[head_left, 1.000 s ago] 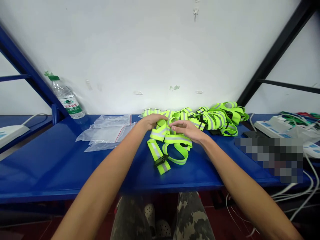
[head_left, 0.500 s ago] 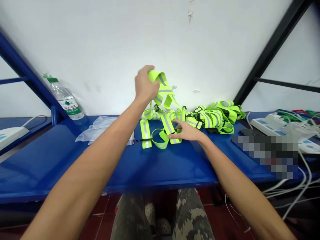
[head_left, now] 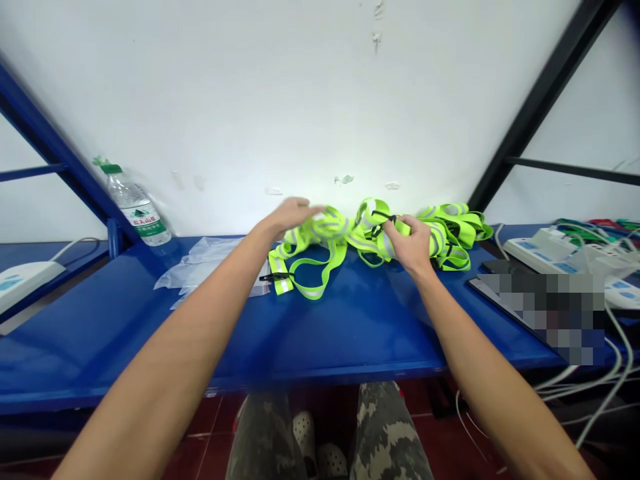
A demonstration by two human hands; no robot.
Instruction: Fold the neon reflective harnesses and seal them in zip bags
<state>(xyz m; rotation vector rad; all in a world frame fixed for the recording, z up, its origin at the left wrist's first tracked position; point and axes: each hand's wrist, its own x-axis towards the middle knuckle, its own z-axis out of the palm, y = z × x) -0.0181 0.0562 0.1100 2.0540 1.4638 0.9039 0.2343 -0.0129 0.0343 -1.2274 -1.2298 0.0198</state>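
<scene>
A bright yellow-green reflective strap harness (head_left: 313, 292) with silver stripes and black buckles lies bunched on the blue table. Just above its left part is my left hand (head_left: 291, 215), slightly blurred, with fingers stretched out over the webbing. I cannot tell whether it touches the strap. My right hand (head_left: 411, 245) is closed around a reflective strap (head_left: 371, 212) near a black buckle, at the front of the heap. Behind and right of that hand, more reflective straps (head_left: 467, 233) are piled; where one harness ends and another starts is hidden.
Clear plastic bags (head_left: 200, 263) lie left of the straps. A water bottle (head_left: 143, 217) leans at the back left by the blue frame. On the right are a dark flat device (head_left: 500, 293), partly pixelated, white power strips (head_left: 535, 257) and cables. A white wall stands behind.
My left hand has come down from holding a raised strap, which now lies bunched on the table. My right hand has moved right and taken hold of a strap by a buckle.
</scene>
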